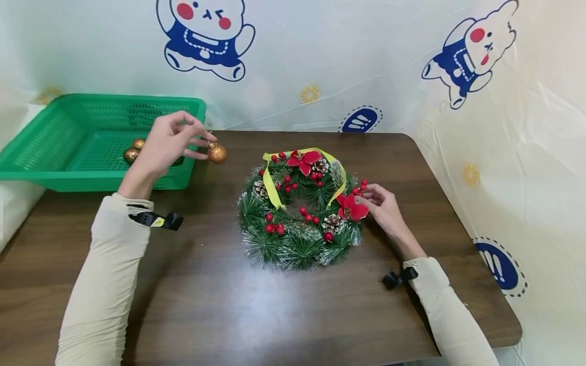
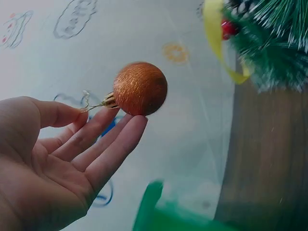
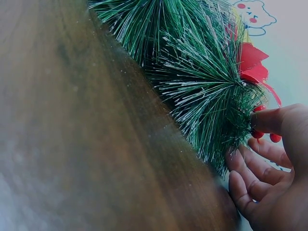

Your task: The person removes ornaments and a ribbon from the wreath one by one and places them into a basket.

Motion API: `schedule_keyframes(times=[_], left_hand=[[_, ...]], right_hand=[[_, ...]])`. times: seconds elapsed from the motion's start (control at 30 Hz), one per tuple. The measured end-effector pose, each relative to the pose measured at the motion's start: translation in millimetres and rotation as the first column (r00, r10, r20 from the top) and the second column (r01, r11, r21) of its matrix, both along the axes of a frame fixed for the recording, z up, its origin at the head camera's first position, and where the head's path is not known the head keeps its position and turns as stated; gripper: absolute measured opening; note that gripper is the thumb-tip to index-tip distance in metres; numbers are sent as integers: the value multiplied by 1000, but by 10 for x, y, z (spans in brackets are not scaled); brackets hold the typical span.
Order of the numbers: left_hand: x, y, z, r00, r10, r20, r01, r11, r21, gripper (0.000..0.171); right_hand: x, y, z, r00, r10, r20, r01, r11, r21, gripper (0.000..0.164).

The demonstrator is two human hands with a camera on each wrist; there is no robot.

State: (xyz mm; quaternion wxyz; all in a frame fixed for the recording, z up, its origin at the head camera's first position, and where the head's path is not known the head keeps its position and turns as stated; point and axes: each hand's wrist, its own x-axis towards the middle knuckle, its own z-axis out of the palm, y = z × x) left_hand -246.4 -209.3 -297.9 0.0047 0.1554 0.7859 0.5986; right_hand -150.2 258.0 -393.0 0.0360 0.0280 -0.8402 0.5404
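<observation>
A gold Christmas ball (image 2: 140, 88) with a ribbed gold cap dangles by its thin loop from my left hand (image 1: 171, 140). Thumb and a finger pinch that loop in the left wrist view, while the other fingers extend under the ball. A green Christmas wreath (image 1: 299, 249) with frosted needles, pine cones, red berries and a yellow ribbon lies on the table. At its right edge my right hand (image 1: 386, 211) grips the greenery, beside a red poinsettia flower (image 1: 351, 207). In the right wrist view, the thumb is over red berries (image 3: 258, 134) and the fingers curl by the needle tips.
A green plastic basket (image 1: 68, 175) stands at the table's back left, partly under my left forearm. Inside it lie more gold balls (image 1: 131, 155), some hidden by the arm. A printed sheet (image 1: 284, 61) with cartoon bears hangs behind the brown wooden table (image 1: 256, 315).
</observation>
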Motion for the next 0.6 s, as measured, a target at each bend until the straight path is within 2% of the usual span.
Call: schedule_keyframes(times=[0.07, 0.2, 0.3, 0.4, 0.6], left_hand=[[45, -132, 38, 1000, 30, 4, -30, 999, 25, 34], [118, -360, 80, 995, 91, 40, -96, 987, 126, 29], [150, -516, 92, 987, 142, 81, -156, 965, 211, 22], [175, -668, 94, 974, 195, 114, -219, 941, 259, 18], [165, -934, 51, 954, 247, 167, -291, 894, 340, 15]], right_hand=[[-46, 41, -90, 1000, -5, -6, 5, 1000, -6, 33], [-99, 99, -228, 1000, -1, -22, 1, 1000, -15, 33], [-42, 31, -100, 1000, 6, -13, -6, 1000, -17, 32], [-14, -9, -27, 1000, 1, -1, -1, 1000, -17, 31], [-109, 91, -222, 1000, -20, -6, 20, 1000, -20, 32]])
